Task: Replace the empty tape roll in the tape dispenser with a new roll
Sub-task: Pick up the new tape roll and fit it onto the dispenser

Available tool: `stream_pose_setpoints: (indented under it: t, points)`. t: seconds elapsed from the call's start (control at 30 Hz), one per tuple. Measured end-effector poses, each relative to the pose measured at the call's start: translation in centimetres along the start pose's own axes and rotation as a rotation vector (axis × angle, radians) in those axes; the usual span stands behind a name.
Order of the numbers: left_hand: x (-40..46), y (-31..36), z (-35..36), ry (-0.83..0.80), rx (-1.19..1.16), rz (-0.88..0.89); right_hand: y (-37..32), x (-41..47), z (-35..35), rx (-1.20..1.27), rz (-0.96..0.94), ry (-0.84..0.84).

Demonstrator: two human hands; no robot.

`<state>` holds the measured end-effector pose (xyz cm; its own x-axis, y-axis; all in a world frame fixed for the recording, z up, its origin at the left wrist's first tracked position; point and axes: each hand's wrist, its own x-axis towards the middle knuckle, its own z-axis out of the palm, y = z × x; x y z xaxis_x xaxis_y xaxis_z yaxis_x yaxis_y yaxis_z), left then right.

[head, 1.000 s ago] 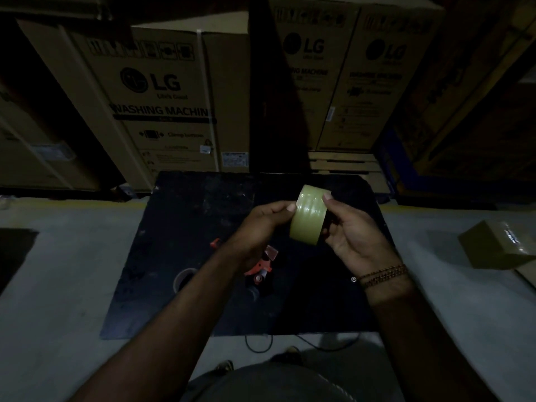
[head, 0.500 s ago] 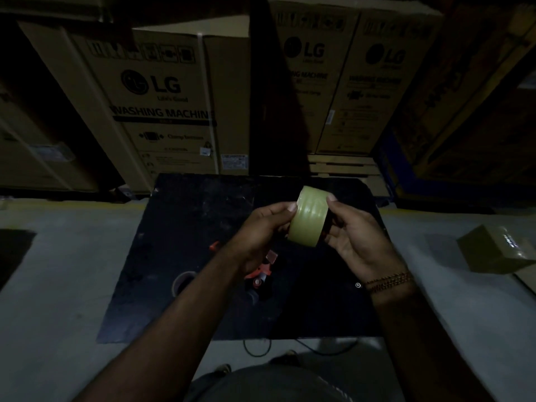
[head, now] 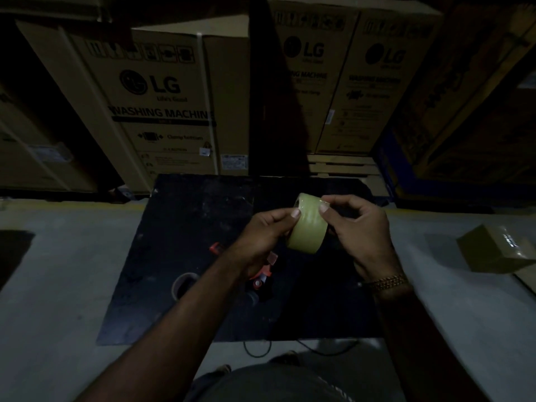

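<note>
A full, pale yellow-green roll of packing tape (head: 308, 224) is held in the air above a black square mat (head: 185, 227) that lies on the grey concrete floor (head: 58, 285). The roll stands on edge with its broad, glossy outer band toward the camera; its core is hidden. The left hand (head: 266, 236) grips the roll from the left side, thumb tip pressed on the outer band. The right hand (head: 359, 227) is curled against the roll's right side, its thumb tip and forefinger pinching at the upper edge of the band. Below the left wrist, on the mat, lies a red and black tape dispenser (head: 261, 278), partly hidden by the forearm. Just left of it rests an empty brown cardboard tape core (head: 185, 284). The dim light hides finer detail of the tape's surface.
</note>
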<state>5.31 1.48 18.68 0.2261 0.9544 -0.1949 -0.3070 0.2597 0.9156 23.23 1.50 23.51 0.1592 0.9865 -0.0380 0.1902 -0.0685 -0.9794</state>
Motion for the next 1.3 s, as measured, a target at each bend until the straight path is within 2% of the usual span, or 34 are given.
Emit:
stream_pose_setpoints:
  t: [0.23, 0.37, 0.43, 0.5, 0.6, 0.7, 0.8, 0.97, 1.13, 1.23, 1.3]
  points:
    - [0.2, -0.9, -0.2, -0.004, 0.089, 0.031, 0.6, 0.9, 0.4, -0.021, 0.069, 0.040]
    - [0.8, -1.0, 0.3, 0.191, 0.109, 0.072, 1.1, 0.9, 0.7, -0.103, 0.049, 0.023]
    - [0.9, -1.0, -0.1, 0.236, 0.328, 0.195, 1.2, 0.7, 1.0, -0.143, 0.036, -0.001]
    - [0.8, -0.4, -0.5, 0.182, 0.569, 0.312, 1.7, 0.6, 1.1, -0.171, 0.041, -0.019]
    - [0.7, 0.7, -0.8, 0.150, 0.725, 0.367, 2.1, 0.8, 1.3, -0.218, 0.043, -0.042]
    - [0.7, 1.0, -0.5, 0.159, 0.745, 0.421, 2.1, 0.9, 1.2, -0.237, 0.018, -0.055]
    - [0.9, 1.0, -0.1, 0.186, 0.678, 0.385, 2.0, 1.1, 0.9, -0.252, 0.008, -0.062]
    - [1.1, 1.0, 0.3, 0.231, 0.695, 0.401, 1.9, 1.2, 1.1, -0.252, 0.029, -0.062]
    - [1.3, 1.2, 0.8, 0.259, 0.764, 0.439, 1.1, 0.3, 1.4, -0.082, 0.124, -0.102]
    - [1.3, 1.4, 0.8, 0.293, 0.796, 0.489, 0.6, -0.3, 1.6, -0.085, 0.160, -0.047]
    - [1.3, 1.4, 0.7, 0.331, 0.787, 0.489, 0.5, -0.2, 1.5, -0.079, 0.161, -0.073]
